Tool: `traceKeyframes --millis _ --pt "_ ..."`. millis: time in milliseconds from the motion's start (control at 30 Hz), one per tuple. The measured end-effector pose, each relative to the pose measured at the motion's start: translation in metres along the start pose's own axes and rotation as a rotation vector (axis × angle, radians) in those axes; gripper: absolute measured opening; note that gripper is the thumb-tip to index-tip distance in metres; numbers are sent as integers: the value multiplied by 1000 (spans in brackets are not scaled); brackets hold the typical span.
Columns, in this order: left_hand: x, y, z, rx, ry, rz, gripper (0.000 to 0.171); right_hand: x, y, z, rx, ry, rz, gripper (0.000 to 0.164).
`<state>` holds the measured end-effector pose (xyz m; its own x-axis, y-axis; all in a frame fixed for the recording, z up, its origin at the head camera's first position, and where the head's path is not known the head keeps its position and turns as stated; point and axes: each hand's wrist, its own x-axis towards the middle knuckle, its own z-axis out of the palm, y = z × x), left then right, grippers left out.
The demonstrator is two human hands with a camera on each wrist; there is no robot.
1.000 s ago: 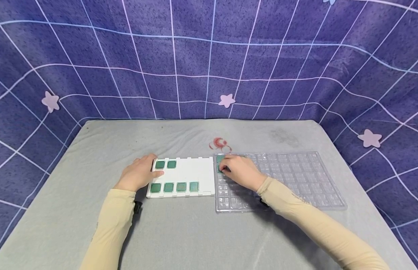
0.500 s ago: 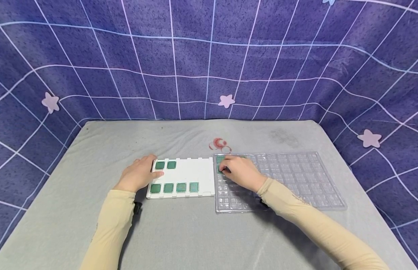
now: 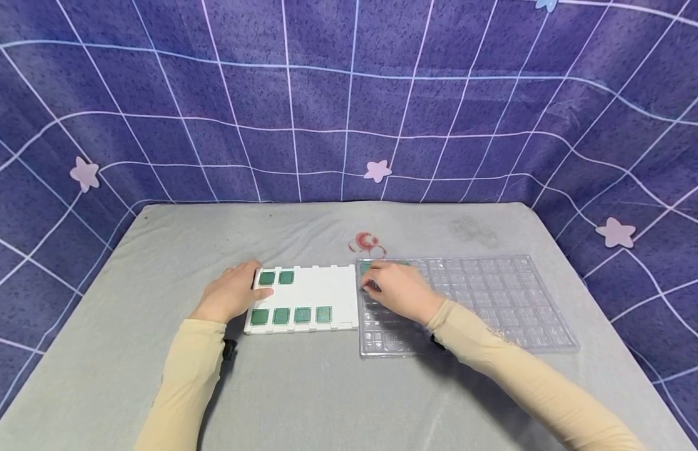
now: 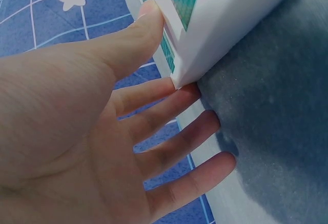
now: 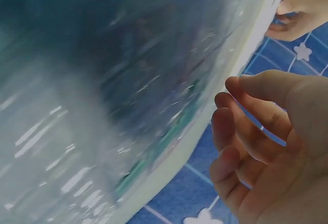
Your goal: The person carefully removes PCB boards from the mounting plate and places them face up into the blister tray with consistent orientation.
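Well, four green chips sit along the near edge of the board, long from left to right, its left end pinched by the left hand. Just right of it, the right hand has finger and thumb tips together over the tray, maybe holding something, I can't tell; another chip lies just beyond.
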<state>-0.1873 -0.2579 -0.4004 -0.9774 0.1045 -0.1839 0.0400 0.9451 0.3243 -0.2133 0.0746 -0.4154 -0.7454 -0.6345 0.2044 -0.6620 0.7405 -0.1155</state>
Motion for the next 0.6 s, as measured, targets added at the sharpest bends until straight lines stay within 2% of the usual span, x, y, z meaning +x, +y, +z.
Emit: traceKeyframes --millis 233,600 --pt "0 -4 1 1 5 1 59 2 -26 -4 32 58 -100 8" --pt "2 -5 3 7 14 10 58 4 -60 3 -17 30 -217 10"
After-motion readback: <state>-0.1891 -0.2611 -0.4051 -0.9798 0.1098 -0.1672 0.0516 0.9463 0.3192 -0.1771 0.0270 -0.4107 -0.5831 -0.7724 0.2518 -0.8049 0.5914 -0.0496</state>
